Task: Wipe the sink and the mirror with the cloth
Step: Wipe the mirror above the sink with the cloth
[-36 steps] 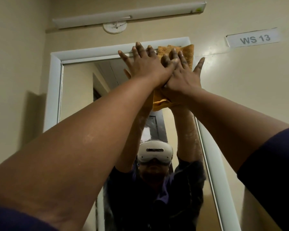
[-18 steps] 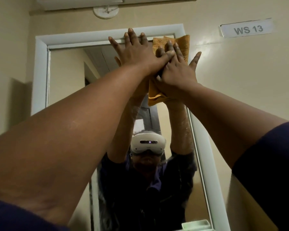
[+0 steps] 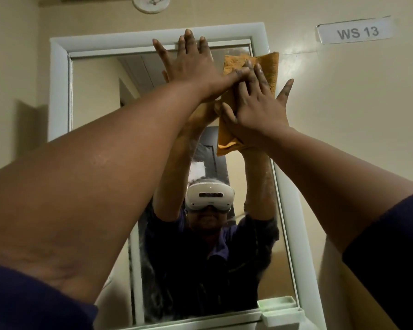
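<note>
Head view, cloth (image 3: pixel 267 67): flat under right hand (image 3: pixel 258 110), long side upright on mirror (image 3: pixel 93 96).
Fingers: both hands spread straight; left hand (image 3: pixel 191 67) overlaps right.

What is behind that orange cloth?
The orange cloth lies flat against the mirror at its top right corner, overlapping the white frame. The right hand presses it there. The glass directly beneath is covered.
</note>
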